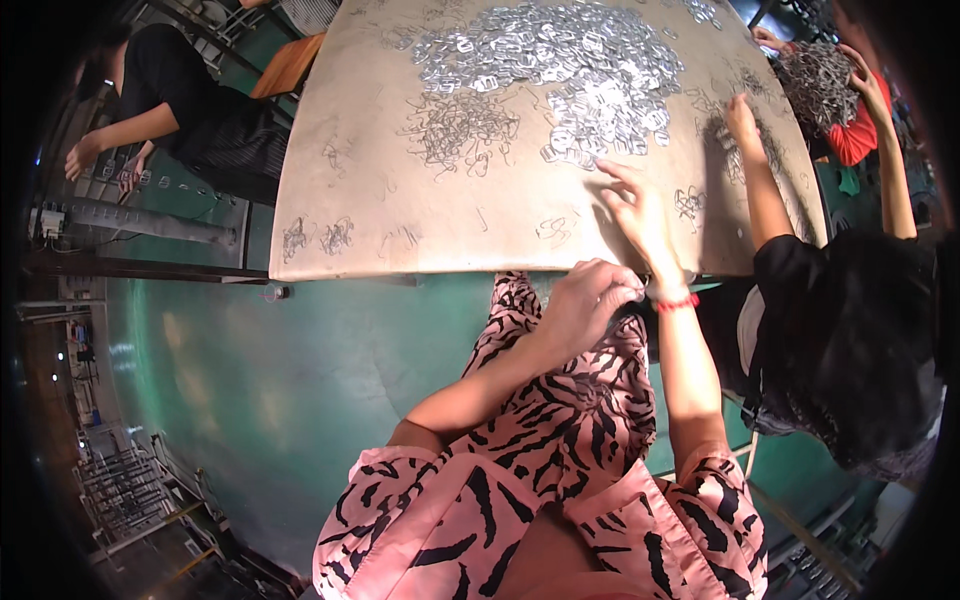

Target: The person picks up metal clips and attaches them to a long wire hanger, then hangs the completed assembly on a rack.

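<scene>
My right hand (pixel 640 210) reaches over the tabletop, its fingers spread and the fingertips at the near edge of a heap of small shiny metal buckle-like pieces (pixel 600 110). Nothing shows gripped in it. Just in front of the table edge, over my lap, my left hand (pixel 592 305) is closed in a pinch beside my right wrist, which wears a red bracelet (pixel 676 304). Whatever the left fingertips hold is too small to make out. Left of the heap lies a tangle of thin bent wire pieces (pixel 460 132).
The pale table (pixel 370 225) carries smaller wire clusters near its front edge, one at the left corner (pixel 335 236). At the right, a person in black (pixel 850 340) reaches onto the table. Beyond, someone in red holds a bundle of metal pieces (pixel 815 85). Another person (pixel 170 100) works at far left.
</scene>
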A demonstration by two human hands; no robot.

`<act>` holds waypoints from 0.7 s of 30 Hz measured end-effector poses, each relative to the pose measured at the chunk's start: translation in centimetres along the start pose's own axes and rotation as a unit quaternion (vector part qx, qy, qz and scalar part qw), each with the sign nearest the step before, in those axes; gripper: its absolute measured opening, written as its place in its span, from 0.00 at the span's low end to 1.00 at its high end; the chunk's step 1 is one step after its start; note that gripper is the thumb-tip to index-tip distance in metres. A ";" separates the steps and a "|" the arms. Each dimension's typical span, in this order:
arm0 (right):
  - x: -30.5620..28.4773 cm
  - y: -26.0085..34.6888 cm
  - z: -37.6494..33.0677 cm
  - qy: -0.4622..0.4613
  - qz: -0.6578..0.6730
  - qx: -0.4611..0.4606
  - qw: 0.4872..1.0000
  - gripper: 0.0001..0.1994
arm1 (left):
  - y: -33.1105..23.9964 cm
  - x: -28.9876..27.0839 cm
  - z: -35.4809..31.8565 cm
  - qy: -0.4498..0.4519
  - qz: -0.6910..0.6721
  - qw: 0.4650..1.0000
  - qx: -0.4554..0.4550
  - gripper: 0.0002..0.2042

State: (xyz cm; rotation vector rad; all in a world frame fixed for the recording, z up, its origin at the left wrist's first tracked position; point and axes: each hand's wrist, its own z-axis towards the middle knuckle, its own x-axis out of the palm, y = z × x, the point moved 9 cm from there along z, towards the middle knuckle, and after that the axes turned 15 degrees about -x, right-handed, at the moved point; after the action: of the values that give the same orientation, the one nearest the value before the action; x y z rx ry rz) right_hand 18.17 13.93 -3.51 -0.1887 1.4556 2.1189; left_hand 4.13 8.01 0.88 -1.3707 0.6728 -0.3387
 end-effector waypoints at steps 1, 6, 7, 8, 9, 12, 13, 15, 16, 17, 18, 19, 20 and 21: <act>0.7 -1.9 1.2 0.001 -0.002 -0.005 1.000 0.16 | 0.1 0.2 -0.1 -0.005 0.007 1.000 -0.006 0.02; 2.4 -4.5 3.6 0.007 -0.185 -0.128 0.974 0.13 | -0.7 -0.4 0.0 -0.020 -0.017 0.999 0.021 0.03; 1.8 -3.6 3.6 -0.028 -0.204 -0.172 0.963 0.12 | -0.9 -0.5 0.3 -0.018 -0.033 0.999 0.032 0.03; 0.8 -5.0 3.0 -0.077 -0.116 -0.090 0.986 0.12 | -1.1 -0.6 0.6 -0.019 -0.035 0.998 0.041 0.03; -0.4 -6.6 1.8 -0.128 -0.028 -0.005 0.991 0.12 | -1.0 -0.4 0.8 -0.016 -0.037 0.998 0.038 0.03; -0.9 -5.8 -1.1 -0.210 0.273 0.126 0.930 0.13 | -0.6 -0.4 1.4 -0.019 -0.015 0.999 0.041 0.03; -1.4 -4.7 -1.9 -0.216 0.318 0.134 0.914 0.13 | -0.4 -0.3 1.8 -0.005 -0.017 0.999 0.030 0.04; -2.5 -2.4 -3.5 -0.208 0.326 0.142 0.911 0.15 | 0.0 -0.2 2.4 -0.013 -0.017 1.000 0.022 0.04; -2.8 -0.7 -4.1 -0.185 0.315 0.136 0.921 0.15 | -0.1 -0.7 2.5 -0.022 -0.037 0.999 0.028 0.04; -3.2 1.2 -4.3 -0.164 0.277 0.115 0.940 0.15 | 0.1 -1.0 2.6 -0.018 -0.012 1.000 0.018 0.04; -4.3 3.1 -5.0 -0.171 0.221 0.107 0.954 0.15 | -0.1 -0.8 2.5 -0.024 -0.016 0.999 0.033 0.04; -4.7 5.0 -5.4 -0.174 0.174 0.094 0.965 0.15 | -0.1 -1.0 2.5 -0.037 -0.012 0.998 0.049 0.04; -5.2 6.5 -5.8 -0.179 0.153 0.090 0.968 0.14 | -1.1 -1.0 2.3 -0.023 -0.003 0.997 0.072 0.04; -6.1 7.2 -6.4 -0.185 0.133 0.088 0.970 0.13 | -2.1 -0.6 2.2 -0.008 0.007 0.996 0.093 0.04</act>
State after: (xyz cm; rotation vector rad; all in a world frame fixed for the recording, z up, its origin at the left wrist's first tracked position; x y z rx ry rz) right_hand 18.34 4.14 2.37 0.4686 1.4911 2.0674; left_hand 5.41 9.70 3.15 -1.1899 0.6225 -0.3689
